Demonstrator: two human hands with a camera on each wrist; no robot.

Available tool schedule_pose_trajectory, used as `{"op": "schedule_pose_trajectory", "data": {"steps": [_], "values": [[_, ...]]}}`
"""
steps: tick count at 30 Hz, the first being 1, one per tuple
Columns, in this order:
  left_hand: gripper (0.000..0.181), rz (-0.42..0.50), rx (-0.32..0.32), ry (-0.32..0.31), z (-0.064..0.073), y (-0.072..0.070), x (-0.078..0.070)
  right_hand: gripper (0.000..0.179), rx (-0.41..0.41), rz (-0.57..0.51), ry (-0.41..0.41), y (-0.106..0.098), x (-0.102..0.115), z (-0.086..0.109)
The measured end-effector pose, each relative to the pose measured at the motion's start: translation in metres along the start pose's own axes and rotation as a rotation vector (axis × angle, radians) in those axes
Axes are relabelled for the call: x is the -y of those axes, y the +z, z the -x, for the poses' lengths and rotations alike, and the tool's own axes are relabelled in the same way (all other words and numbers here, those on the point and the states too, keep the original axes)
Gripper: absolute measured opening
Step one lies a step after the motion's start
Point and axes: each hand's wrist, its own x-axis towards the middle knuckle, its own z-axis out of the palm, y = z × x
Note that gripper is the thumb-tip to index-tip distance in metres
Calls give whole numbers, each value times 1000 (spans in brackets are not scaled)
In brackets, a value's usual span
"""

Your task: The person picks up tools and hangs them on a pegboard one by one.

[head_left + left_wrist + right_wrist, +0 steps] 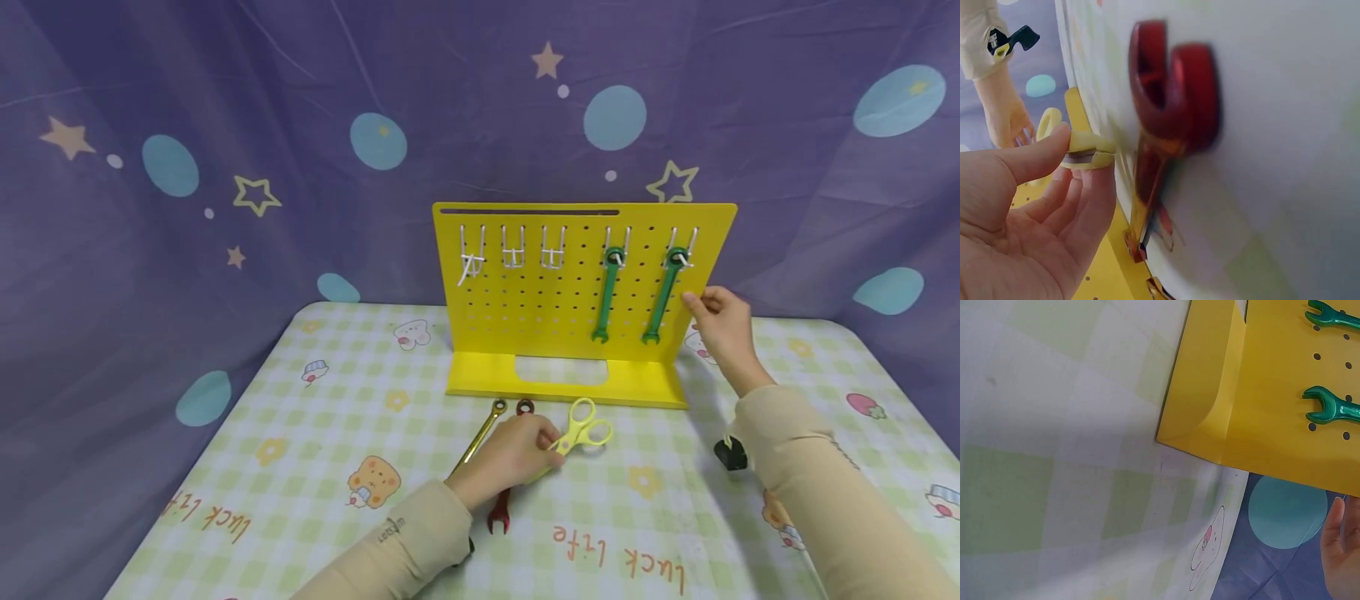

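The left hand [513,450] pinches yellow scissors [574,435] before the front edge of the yellow pegboard [480,373], beside a red wrench [500,510] on the worktop [300,425]. The right hand [726,329] is at the pegboard's right edge; whether it grips, I cannot tell.

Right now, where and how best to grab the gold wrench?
Gold wrench: probably the exposed far stretch of handle, from above and its left. It's slim and straight, with bare tablecloth on that side; the red wrench lies to its right, and the left hand and wrist hide its near part.
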Motion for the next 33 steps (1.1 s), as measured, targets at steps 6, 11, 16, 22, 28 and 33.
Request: {"op": "schedule_pose_trajectory", "data": {"steps": [6,11,16,22,28,33], "values": [[23,30,-31,32,-4,-6,0,45,-2,6,0,1,1,1],[21,90,-44,54,-8,-12,-1,44,-13,3,-6,1,1,1],[26,114,-72,80,-9,-19,-2,42,-23,1,-15,2,0,0],[24,140,-129,111,-11,-25,-5,42,-25,-8,-22,2,1,0],[23,177,-195,112,-12,-30,-9,44,-26,2,-17,2,0,1],[21,212,-253,108,-15,-34,-14,46,-22,7,-26,2,0,1]]}}
